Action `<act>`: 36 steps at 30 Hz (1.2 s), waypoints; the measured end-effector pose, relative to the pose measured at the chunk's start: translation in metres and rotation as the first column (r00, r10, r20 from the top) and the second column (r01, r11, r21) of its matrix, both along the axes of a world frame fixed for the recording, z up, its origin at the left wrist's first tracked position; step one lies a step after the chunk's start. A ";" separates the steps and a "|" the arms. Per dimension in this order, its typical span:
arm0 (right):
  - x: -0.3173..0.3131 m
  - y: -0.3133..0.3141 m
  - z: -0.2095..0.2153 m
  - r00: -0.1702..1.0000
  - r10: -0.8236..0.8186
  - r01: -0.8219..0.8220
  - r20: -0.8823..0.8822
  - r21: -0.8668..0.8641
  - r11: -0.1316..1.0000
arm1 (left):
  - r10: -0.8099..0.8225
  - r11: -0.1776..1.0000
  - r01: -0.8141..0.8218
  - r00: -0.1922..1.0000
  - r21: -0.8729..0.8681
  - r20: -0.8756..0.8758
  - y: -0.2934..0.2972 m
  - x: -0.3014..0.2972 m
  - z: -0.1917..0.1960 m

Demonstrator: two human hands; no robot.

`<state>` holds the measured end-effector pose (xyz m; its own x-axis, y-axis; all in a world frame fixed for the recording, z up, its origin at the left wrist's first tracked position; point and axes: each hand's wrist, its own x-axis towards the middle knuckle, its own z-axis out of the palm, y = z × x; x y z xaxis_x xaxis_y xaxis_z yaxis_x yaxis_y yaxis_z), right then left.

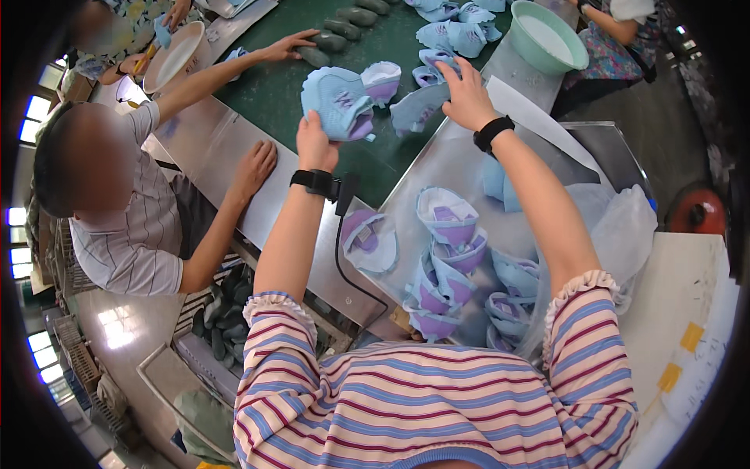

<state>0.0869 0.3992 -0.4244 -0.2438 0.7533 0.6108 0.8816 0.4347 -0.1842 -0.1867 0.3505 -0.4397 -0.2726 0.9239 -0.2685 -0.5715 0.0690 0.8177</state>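
Observation:
My left hand (316, 147) grips a light blue shoe upper (337, 100) with purple lacing and lining, raised over the green conveyor belt. At the belt's right side, my right hand (469, 100) has its thumb and fingers around the edge of a grey-blue shoe upper (418, 109). Its fingertips also reach a light blue upper (434, 66) just behind. Between my hands rests another upper with a white and purple inside (382, 83). Nearer me, several nested uppers (437, 285) lie on the metal table, and a single one (370, 240) sits left of them.
Across the belt (363, 168), a co-worker's hand (291, 45) touches one of several dark shoe lasts (314, 56). A green basin (547, 37) stands at the back right, a pale basin (176, 59) at the back left. Clear plastic (605, 227) bunches beside my right arm; dark lasts (224, 316) fill a crate.

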 end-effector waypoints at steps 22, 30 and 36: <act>0.019 -0.162 -0.043 0.944 0.331 -0.069 0.011 -0.971 0.229 | -0.588 0.798 0.543 0.610 -0.259 -0.531 -0.108 -0.059 -0.033; -0.025 -0.170 -0.057 0.929 0.336 -0.076 0.155 -0.809 0.583 | -0.567 0.823 0.550 0.807 -0.140 -0.165 -0.107 -0.053 -0.022; 0.032 -0.112 -0.055 0.985 -0.071 -0.091 -0.156 -0.827 0.555 | -0.505 0.862 0.449 0.798 -0.233 -0.329 -0.101 -0.050 -0.014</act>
